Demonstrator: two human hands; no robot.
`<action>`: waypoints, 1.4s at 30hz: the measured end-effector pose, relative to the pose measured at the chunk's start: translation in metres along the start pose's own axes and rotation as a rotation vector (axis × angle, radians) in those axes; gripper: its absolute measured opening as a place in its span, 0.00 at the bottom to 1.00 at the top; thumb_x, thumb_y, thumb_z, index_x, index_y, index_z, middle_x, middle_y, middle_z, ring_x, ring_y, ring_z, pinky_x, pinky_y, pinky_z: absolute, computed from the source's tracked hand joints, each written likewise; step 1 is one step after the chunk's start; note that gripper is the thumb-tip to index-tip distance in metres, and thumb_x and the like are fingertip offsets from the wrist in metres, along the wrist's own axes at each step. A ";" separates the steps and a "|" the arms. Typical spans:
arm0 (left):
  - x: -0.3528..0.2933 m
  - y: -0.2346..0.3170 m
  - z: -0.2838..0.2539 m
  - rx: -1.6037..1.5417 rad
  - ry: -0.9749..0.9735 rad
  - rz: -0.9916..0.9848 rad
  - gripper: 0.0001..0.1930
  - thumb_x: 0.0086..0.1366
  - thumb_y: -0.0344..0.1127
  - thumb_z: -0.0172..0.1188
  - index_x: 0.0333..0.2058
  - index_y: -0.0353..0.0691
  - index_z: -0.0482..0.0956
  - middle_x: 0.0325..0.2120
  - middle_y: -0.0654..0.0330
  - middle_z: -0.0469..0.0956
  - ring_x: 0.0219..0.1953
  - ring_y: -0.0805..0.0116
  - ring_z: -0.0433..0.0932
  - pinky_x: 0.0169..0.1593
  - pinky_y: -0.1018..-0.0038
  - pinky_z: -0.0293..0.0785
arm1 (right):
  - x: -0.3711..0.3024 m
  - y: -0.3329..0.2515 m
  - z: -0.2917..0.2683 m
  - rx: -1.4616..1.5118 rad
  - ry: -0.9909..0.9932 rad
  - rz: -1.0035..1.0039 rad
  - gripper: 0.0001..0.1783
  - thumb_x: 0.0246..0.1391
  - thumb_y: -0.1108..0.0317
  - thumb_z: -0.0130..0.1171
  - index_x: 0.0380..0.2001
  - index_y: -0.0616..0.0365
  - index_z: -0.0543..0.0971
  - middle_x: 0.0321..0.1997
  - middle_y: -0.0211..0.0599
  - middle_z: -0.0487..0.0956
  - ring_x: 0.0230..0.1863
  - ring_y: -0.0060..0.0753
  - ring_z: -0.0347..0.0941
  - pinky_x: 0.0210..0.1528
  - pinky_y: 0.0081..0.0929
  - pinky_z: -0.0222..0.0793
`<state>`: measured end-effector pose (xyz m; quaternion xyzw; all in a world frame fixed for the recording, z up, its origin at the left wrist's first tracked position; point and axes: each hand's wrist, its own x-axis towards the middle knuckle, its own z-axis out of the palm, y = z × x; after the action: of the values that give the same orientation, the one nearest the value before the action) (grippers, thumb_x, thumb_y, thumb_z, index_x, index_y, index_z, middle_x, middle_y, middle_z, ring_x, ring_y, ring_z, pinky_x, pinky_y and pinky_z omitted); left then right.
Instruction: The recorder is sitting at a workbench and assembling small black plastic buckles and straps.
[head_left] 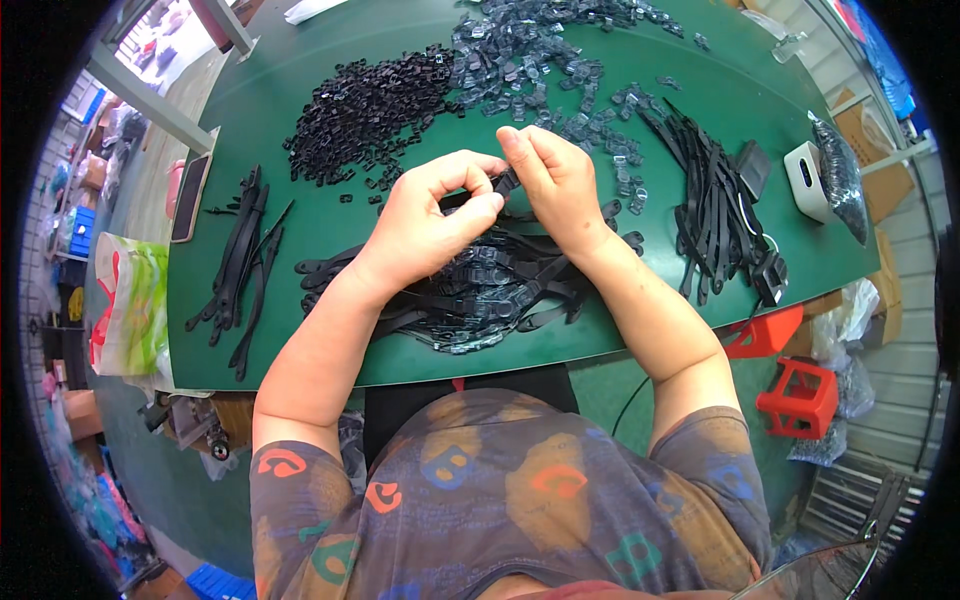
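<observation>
Above the middle of the green table, my left hand (428,215) pinches a black strap (506,183) between thumb and forefinger. My right hand (562,185) is closed on the strap's other part, thumb pointing away from me. Whether a small clip sits on the strap is hidden by my fingers. Just beneath both hands lies a heap of black straps with clear plastic clips (470,285) on them, partly covered by my forearms. Beyond my left hand spreads a pile of small black plastic buckles (370,110). Loose clear plastic clips (520,70) lie farther back.
Loose black straps lie at the left (240,260) and in a thicker bundle at the right (715,200). A phone (191,198) rests by the left edge. A white box (806,182) and a filled plastic bag (838,175) stand far right. Red stools (800,398) are on the floor.
</observation>
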<state>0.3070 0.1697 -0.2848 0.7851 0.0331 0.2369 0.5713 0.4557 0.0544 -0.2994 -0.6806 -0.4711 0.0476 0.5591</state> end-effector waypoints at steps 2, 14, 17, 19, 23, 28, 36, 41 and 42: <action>0.000 -0.012 -0.003 -0.112 -0.017 -0.022 0.08 0.62 0.30 0.62 0.27 0.34 0.75 0.43 0.53 0.80 0.47 0.67 0.78 0.50 0.70 0.74 | 0.001 0.004 0.000 0.003 -0.011 0.042 0.17 0.66 0.59 0.57 0.26 0.60 0.77 0.20 0.36 0.72 0.22 0.30 0.67 0.27 0.28 0.64; 0.009 -0.002 0.000 -0.113 0.188 -0.102 0.10 0.64 0.33 0.67 0.42 0.36 0.79 0.38 0.65 0.79 0.35 0.77 0.77 0.43 0.78 0.74 | 0.011 0.002 -0.019 0.068 -0.221 -0.218 0.09 0.58 0.68 0.65 0.41 0.57 0.83 0.45 0.33 0.77 0.49 0.29 0.73 0.55 0.27 0.68; 0.008 0.001 -0.003 0.140 0.155 -0.095 0.12 0.59 0.31 0.70 0.42 0.38 0.81 0.33 0.65 0.80 0.32 0.78 0.75 0.38 0.79 0.74 | 0.010 0.002 -0.018 0.174 -0.202 -0.173 0.08 0.58 0.69 0.65 0.41 0.57 0.83 0.44 0.31 0.77 0.49 0.27 0.73 0.54 0.25 0.68; 0.008 -0.006 -0.009 0.355 0.121 0.024 0.10 0.59 0.30 0.69 0.40 0.38 0.82 0.32 0.64 0.79 0.31 0.78 0.75 0.36 0.79 0.74 | 0.010 0.002 -0.019 0.123 -0.205 -0.108 0.08 0.58 0.69 0.65 0.40 0.59 0.83 0.43 0.31 0.77 0.48 0.26 0.72 0.53 0.25 0.68; 0.009 -0.010 -0.011 0.349 0.177 0.073 0.08 0.61 0.30 0.68 0.39 0.38 0.82 0.32 0.67 0.80 0.31 0.79 0.75 0.36 0.79 0.74 | 0.012 0.010 -0.018 0.141 -0.227 -0.087 0.10 0.61 0.67 0.62 0.44 0.59 0.82 0.42 0.28 0.77 0.46 0.23 0.72 0.51 0.23 0.68; 0.012 -0.015 -0.022 -0.390 0.116 -0.207 0.07 0.68 0.31 0.62 0.43 0.38 0.80 0.35 0.66 0.79 0.35 0.77 0.76 0.43 0.78 0.74 | 0.010 0.012 -0.015 0.699 -0.237 0.266 0.19 0.68 0.64 0.54 0.58 0.59 0.75 0.40 0.27 0.76 0.40 0.21 0.71 0.46 0.19 0.68; 0.013 -0.012 -0.018 -0.394 0.128 -0.210 0.11 0.70 0.31 0.58 0.50 0.37 0.79 0.38 0.63 0.80 0.36 0.78 0.75 0.47 0.78 0.74 | 0.006 0.006 -0.016 0.749 -0.279 0.320 0.19 0.66 0.65 0.56 0.57 0.59 0.76 0.38 0.28 0.75 0.35 0.19 0.70 0.41 0.18 0.68; 0.012 -0.023 -0.016 -0.361 0.083 -0.202 0.12 0.71 0.31 0.58 0.50 0.37 0.80 0.38 0.64 0.81 0.39 0.79 0.76 0.45 0.80 0.73 | 0.006 0.005 -0.016 0.447 -0.228 0.080 0.16 0.63 0.68 0.60 0.53 0.58 0.79 0.38 0.26 0.77 0.36 0.16 0.70 0.39 0.17 0.68; 0.012 -0.024 -0.015 -0.359 0.083 -0.202 0.12 0.71 0.31 0.58 0.50 0.37 0.80 0.38 0.64 0.81 0.39 0.79 0.76 0.45 0.80 0.73 | 0.006 0.005 -0.016 0.430 -0.247 0.089 0.15 0.62 0.69 0.61 0.52 0.58 0.79 0.39 0.24 0.78 0.36 0.15 0.70 0.38 0.16 0.68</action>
<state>0.3166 0.1952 -0.2988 0.6530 0.0920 0.2126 0.7211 0.4716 0.0476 -0.2948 -0.5552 -0.4843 0.2542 0.6266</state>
